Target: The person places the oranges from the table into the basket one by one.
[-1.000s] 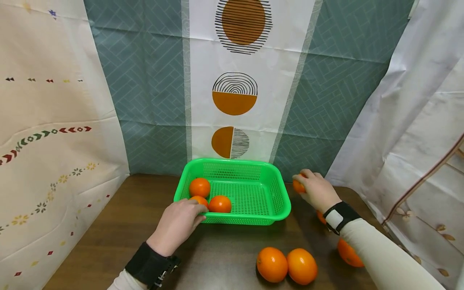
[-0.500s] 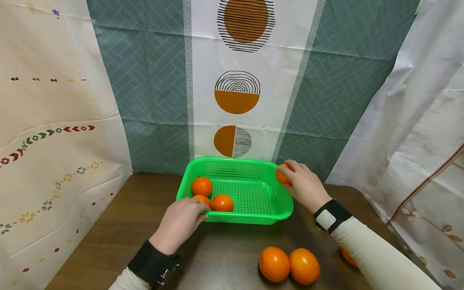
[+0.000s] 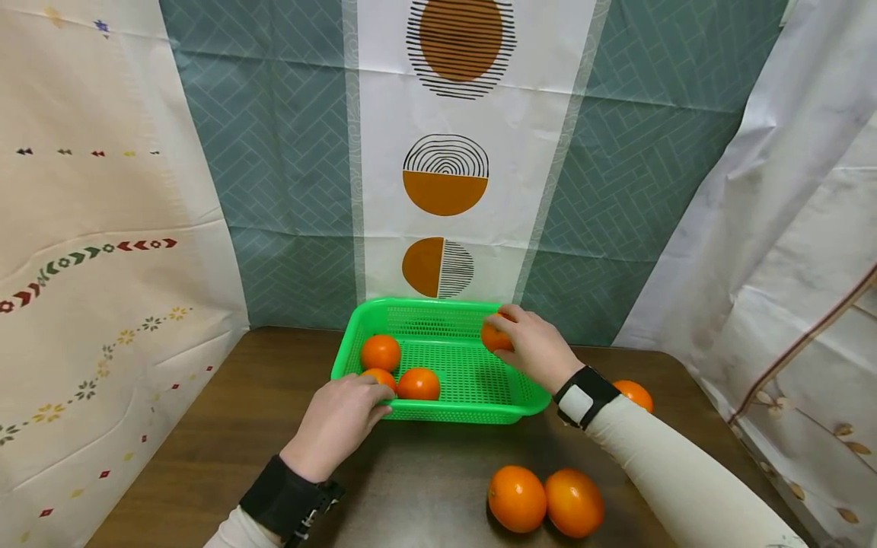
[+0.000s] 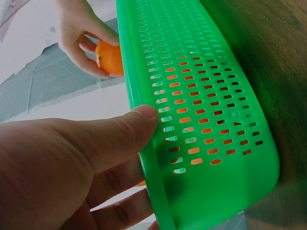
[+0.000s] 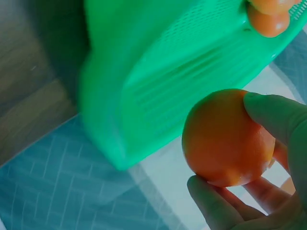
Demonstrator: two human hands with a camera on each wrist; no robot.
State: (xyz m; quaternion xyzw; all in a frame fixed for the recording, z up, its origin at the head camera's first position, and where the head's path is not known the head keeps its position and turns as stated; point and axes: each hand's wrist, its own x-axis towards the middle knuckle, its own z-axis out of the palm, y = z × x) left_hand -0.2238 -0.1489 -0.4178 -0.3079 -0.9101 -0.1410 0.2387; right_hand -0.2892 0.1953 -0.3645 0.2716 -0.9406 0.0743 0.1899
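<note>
A green perforated plastic basket (image 3: 466, 415) stands on the table, with three oranges in its left part; one is an orange (image 3: 419, 384) by the near wall. My left hand (image 3: 340, 417) grips the basket's near left rim; in the left wrist view its thumb (image 4: 129, 132) presses the outer wall and the fingers go over the rim. Above the right part of the basket, my right hand (image 3: 541, 348) holds another orange (image 5: 228, 139) between thumb and fingers. That orange is clear of the basket floor.
Two oranges touch each other on the near table, the left orange (image 3: 517, 498) and the right orange (image 3: 574, 502). One more orange (image 3: 633, 394) lies right of the basket, partly behind the right forearm. Patterned cloth (image 3: 288, 167) hangs behind the wooden table (image 3: 205, 426).
My right hand has carried its orange leftward from the table right of the basket, across the rim and over the inside. The left hand has stayed on the rim.
</note>
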